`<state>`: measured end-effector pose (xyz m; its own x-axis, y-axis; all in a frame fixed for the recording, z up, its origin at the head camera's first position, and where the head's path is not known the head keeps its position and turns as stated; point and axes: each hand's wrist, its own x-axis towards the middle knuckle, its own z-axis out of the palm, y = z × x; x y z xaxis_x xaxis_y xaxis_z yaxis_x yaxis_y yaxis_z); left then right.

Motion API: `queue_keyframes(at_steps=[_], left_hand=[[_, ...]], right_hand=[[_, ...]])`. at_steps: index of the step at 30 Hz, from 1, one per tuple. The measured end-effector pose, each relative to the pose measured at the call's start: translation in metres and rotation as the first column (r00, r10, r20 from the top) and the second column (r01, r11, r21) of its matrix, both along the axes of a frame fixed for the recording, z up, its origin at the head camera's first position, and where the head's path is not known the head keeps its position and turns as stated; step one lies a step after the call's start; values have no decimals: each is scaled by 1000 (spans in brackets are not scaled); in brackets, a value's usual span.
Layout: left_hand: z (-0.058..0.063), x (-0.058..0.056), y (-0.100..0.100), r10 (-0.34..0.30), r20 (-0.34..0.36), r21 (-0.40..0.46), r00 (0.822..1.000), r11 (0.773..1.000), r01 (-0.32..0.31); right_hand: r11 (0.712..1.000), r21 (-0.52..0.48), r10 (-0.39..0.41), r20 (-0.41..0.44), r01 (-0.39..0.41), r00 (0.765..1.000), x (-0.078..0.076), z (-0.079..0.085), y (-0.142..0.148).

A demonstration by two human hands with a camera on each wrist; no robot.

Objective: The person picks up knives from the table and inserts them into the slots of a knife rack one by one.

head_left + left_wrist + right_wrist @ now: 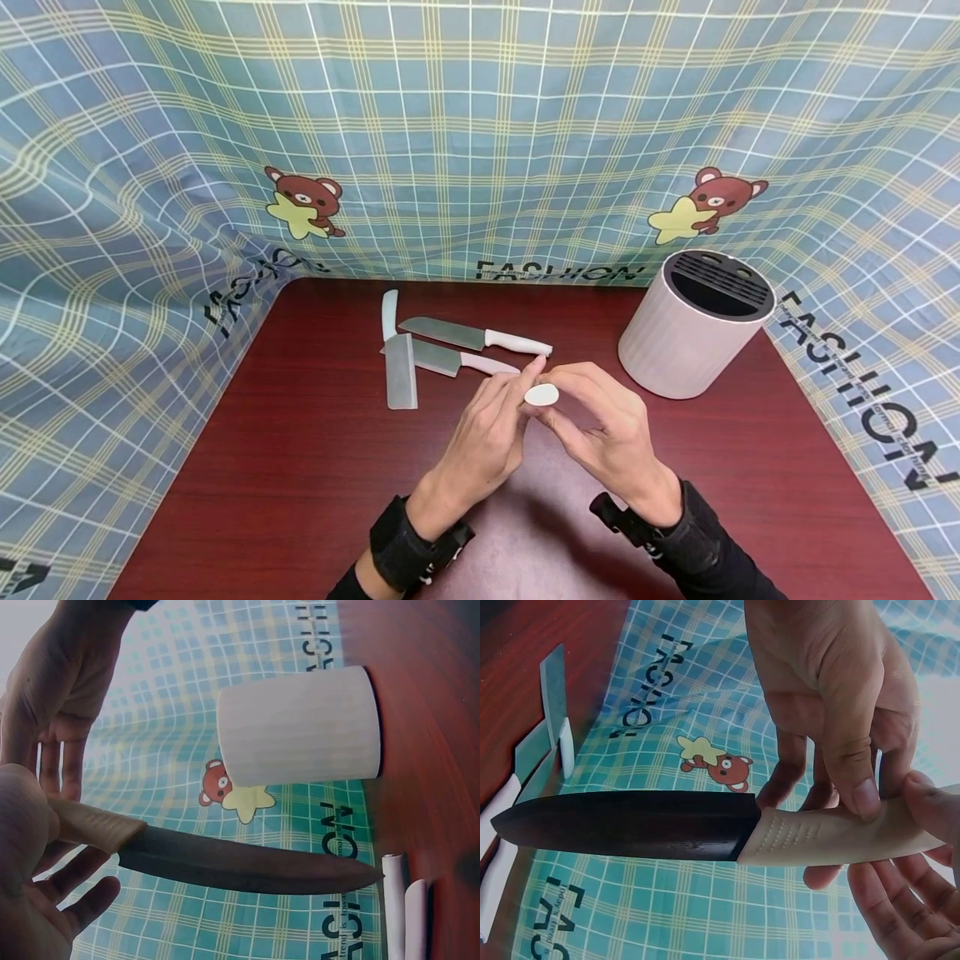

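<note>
Both hands hold a kitchen knife with a cream handle and dark blade, its tip downward. From the head view only the white handle end shows, the blade hidden below. My left hand pinches the handle near the blade, thumb on one side and fingers on the other. Around the handle's upper end, my right hand curls its thumb and fingers. On the table beyond the hands lie a cleaver and two more white-handled knives, the farther one pointing left. The cleaver overlaps the nearer knife.
A white, ribbed round knife block with a black slotted top stands at the right rear of the dark red table. Plaid cloth with bear prints hangs along the back and both sides.
</note>
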<state>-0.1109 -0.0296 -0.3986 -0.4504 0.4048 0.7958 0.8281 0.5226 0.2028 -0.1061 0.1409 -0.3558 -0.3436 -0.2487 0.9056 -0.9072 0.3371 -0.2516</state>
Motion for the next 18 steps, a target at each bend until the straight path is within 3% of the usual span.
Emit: queue_keyframes(at_steps=[10, 18], left_hand=[[4, -2, 1, -25, -36, 38, 999, 999, 26], [9, -2, 2, -21, -67, 44, 998, 999, 24]], right_hand=[[1000, -26, 9, -5, -9, 1000, -1, 8, 1], [995, -104, 9, -4, -10, 1000, -2, 17, 7]])
